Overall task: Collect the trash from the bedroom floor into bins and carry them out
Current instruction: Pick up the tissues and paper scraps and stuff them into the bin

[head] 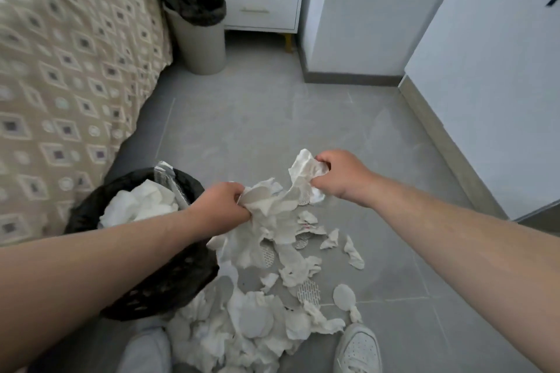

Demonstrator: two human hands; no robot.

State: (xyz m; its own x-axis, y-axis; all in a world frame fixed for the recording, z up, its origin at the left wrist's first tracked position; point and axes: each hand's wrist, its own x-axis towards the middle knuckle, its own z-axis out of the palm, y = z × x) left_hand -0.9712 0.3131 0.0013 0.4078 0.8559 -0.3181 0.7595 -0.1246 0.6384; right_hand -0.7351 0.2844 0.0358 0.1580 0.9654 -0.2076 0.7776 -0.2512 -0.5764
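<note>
Left hand [225,202] and right hand [339,175], beside the black bin [169,281] and above the floor pile [242,330], each grip crumpled tissue [272,206]. Likely light, soft, tearable: grab bunched handfuls, then pinch stray scraps [353,253].

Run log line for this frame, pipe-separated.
phase: gathering trash | left-hand grip: holds tissue wad | right-hand grip: holds tissue wad | black basket: part-filled | floor pile: remaining
</note>
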